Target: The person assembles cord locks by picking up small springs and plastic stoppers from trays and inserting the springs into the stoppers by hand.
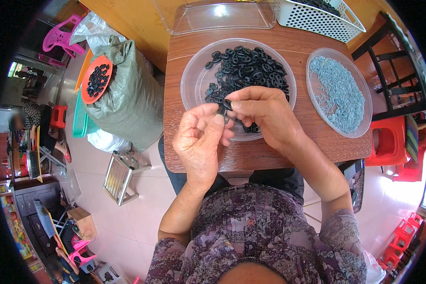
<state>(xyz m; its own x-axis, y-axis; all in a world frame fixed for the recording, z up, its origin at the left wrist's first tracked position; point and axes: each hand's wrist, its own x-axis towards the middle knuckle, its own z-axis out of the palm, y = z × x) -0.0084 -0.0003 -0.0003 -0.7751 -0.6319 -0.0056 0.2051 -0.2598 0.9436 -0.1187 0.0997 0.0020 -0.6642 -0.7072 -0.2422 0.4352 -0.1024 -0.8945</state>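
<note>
Over the near edge of a round clear tub (186,81), both my hands are raised and brought together. Fingers and thumb of my right hand (266,114) pinch a small black oval piece (227,104). Just beside it, my left hand (199,142) pinches a small dark part against that piece; the fingertips partly cover it, and its exact kind cannot be made out. Inside the tub lies a heap of black oval pieces (253,68) with holes in them. To the right, a round shallow tray (313,105) holds many thin light-blue pieces (340,92).
The wooden table (173,118) also carries a clear rectangular lid (222,29) and a white perforated basket (317,22) at the back. A large woven sack (130,99) stands left, by an orange plate (108,87) of black pieces. Right are red stools (383,146); a metal stool (120,177) stands left.
</note>
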